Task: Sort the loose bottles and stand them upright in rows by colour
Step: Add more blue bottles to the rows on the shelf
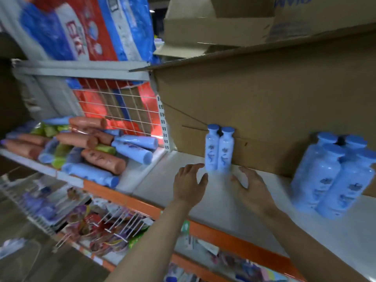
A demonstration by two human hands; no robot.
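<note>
Reaching toward two blue bottles [219, 148] standing upright, side by side, at the back of the white shelf [223, 204]. Left hand [190, 183] and right hand [249, 185] spreading fingers wide, holding nothing, one on each side. Four more blue bottles [331, 176] standing at the right. Mixed bottles [81, 147] lying in a pile at the left.

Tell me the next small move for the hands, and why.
Probably send the left hand to the loose pile for another blue bottle. Both hands are open and empty beside the two upright blue bottles, the right hand too, while blue, orange and green bottles lie mixed in that pile.
</note>
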